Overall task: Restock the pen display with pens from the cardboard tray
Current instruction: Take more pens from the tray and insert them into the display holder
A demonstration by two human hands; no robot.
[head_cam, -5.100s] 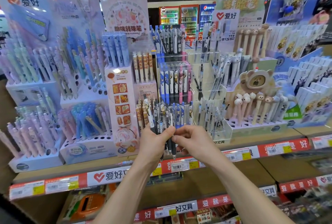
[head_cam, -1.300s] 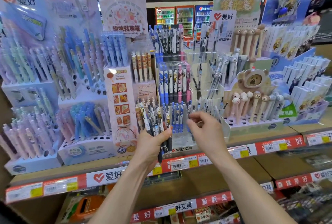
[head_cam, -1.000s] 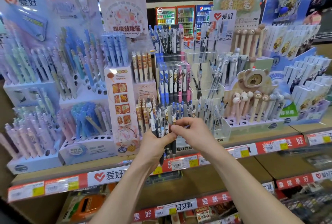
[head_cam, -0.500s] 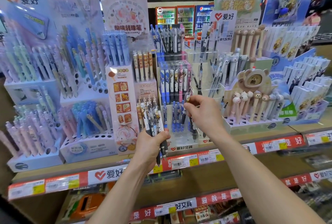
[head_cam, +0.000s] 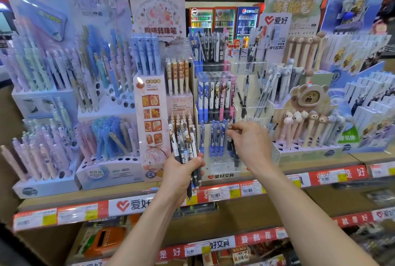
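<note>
Bright overhead store light; glare on glossy signs, edges warped and blurred.

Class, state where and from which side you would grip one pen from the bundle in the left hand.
Pinch its top end from above: the left hand wraps the bundle of pens low down, so the upright, fanned tops stand free.

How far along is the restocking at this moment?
Done: blue pens already stand in the bottom tier of the clear display. In hand: the right hand slots a dark pen beside them. Remaining: the left hand grips a bunch of pens to place.
</note>
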